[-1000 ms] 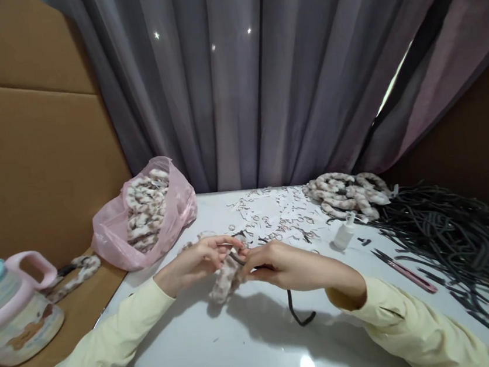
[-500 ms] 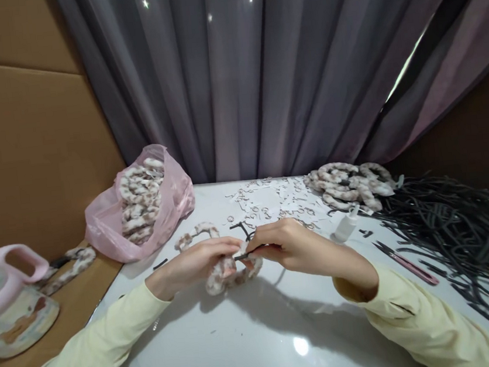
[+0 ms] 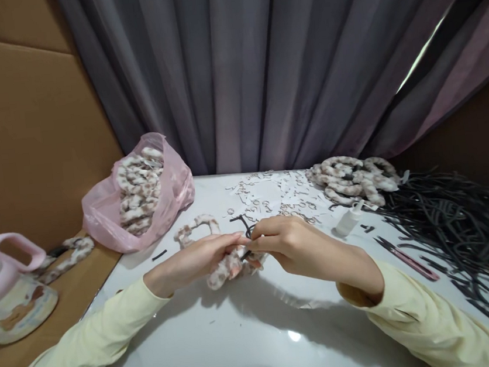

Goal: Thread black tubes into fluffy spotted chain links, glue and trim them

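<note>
My left hand (image 3: 198, 258) is closed on a fuzzy white-and-brown tube (image 3: 224, 273), which hangs just over the table below the fingers. Fingers of my right hand (image 3: 293, 240) are pinched together at the tube's upper right part, touching the left fingertips. A thin black strand (image 3: 245, 223) sticks up between the two hands, and a short dark piece shows lower, against the fuzzy tube. The exact grip of the right fingertips is hidden. Just behind my left hand lies another fuzzy loop (image 3: 202, 220) on the white table (image 3: 192, 342).
A pink bag (image 3: 178, 185) of fuzzy loops stands back left, near a pink-handled jug (image 3: 14, 298). Small curled scraps (image 3: 290, 196) cover the table's back. At right are fuzzy loops (image 3: 350, 177), a white bottle (image 3: 348, 221), pink-handled snips (image 3: 412, 261) and a black strand heap (image 3: 461, 223).
The hands have come closer together, and the fuzzy tube between them has turned and shifted slightly. The camera view has tilted a little.
</note>
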`<state>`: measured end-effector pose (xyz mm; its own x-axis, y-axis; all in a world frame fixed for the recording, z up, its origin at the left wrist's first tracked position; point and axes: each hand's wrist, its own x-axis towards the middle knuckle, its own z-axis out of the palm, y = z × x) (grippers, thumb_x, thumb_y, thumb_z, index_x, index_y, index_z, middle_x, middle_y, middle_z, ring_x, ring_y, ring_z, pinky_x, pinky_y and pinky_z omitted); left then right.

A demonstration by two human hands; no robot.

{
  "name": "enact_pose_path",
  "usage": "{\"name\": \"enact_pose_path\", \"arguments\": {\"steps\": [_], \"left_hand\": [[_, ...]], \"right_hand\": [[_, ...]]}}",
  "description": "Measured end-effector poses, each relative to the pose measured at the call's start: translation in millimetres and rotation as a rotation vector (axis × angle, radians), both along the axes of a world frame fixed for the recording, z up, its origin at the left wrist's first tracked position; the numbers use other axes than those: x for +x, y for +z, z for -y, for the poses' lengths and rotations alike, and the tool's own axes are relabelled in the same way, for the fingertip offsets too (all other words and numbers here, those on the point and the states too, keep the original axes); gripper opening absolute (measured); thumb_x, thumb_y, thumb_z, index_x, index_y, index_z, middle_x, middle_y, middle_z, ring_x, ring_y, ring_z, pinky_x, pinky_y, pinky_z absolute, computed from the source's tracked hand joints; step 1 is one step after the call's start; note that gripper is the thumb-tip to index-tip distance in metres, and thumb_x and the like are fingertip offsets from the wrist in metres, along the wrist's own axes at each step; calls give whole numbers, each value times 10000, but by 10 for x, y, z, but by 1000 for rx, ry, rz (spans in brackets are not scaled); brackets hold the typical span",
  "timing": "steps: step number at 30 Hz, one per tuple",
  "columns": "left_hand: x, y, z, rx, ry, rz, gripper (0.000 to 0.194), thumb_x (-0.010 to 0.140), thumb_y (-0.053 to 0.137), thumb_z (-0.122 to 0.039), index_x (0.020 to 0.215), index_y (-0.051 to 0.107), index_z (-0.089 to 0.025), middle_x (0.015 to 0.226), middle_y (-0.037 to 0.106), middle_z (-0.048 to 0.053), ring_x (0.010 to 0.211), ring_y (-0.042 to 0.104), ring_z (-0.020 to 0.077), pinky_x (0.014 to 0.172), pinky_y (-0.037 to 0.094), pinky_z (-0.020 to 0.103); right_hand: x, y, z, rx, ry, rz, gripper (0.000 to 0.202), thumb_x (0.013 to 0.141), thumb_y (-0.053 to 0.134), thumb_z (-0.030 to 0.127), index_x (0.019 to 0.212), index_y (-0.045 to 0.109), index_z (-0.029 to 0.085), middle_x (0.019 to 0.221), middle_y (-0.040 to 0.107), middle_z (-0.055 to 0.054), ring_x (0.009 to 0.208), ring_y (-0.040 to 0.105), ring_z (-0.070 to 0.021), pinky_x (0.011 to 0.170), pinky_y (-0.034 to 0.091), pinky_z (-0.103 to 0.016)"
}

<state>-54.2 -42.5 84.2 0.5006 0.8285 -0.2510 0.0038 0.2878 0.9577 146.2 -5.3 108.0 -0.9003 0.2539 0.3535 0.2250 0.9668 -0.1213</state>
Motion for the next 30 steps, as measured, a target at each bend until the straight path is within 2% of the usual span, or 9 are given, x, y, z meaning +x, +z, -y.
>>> {"name": "enact_pose_path", "arguments": {"steps": [6,10,13,16,18,20,25,30], "left_hand": [[7,87,57,73,-17,-239,436,840,447,-534,935,647,-159,689,580,18,496,436,83,449,323,202],[33,128,91,164,-63,-274,366,817,526,-467,1010,608,-167,714,569,2,529,451,80,462,326,183],[67,100,103,196,-41,-317,414,790,567,-449,1109,569,-184,704,563,-11,522,437,88,459,314,191],[102,49,108,254,-13,-362,352,813,531,-430,1064,586,-189,657,546,-24,481,408,88,446,296,201],[117,12,111,338,13,-385,288,835,498,-387,1010,603,-184,643,548,-18,532,460,109,490,330,207],[120,-28,113,420,43,-439,285,855,459,-339,1059,586,-185,621,550,-17,580,497,130,543,358,218],[92,-136,115,576,72,-566,412,884,378,-252,1292,365,-195,598,510,-39,566,494,142,559,365,227],[85,-195,150,670,8,-614,529,877,343,-175,1384,190,-189,776,575,16,643,529,144,634,401,232]], "right_hand": [[-10,9,26,23,-17,21,314,815,406,-17,847,669,150,761,597,-75,715,545,-146,636,409,-248],[-2,1,19,37,-24,27,291,813,419,-14,801,662,147,760,594,-73,706,539,-146,631,398,-256],[4,-6,11,39,-30,24,263,816,446,-2,814,659,151,764,594,-69,714,542,-146,650,396,-261],[4,-10,11,41,-37,30,262,803,457,-15,822,658,152,770,596,-67,716,542,-147,653,391,-262],[1,-9,13,38,-35,39,263,800,457,-19,829,656,151,774,598,-68,720,543,-149,654,389,-262],[-1,-3,14,32,-34,50,254,807,461,-12,843,653,150,779,599,-69,724,545,-150,657,388,-260],[21,23,-2,57,-50,66,237,827,462,9,890,646,145,795,613,-76,730,546,-156,670,377,-267],[19,3,-31,144,-56,64,240,832,464,21,845,666,149,818,634,-82,764,537,-172,700,349,-298]]}}
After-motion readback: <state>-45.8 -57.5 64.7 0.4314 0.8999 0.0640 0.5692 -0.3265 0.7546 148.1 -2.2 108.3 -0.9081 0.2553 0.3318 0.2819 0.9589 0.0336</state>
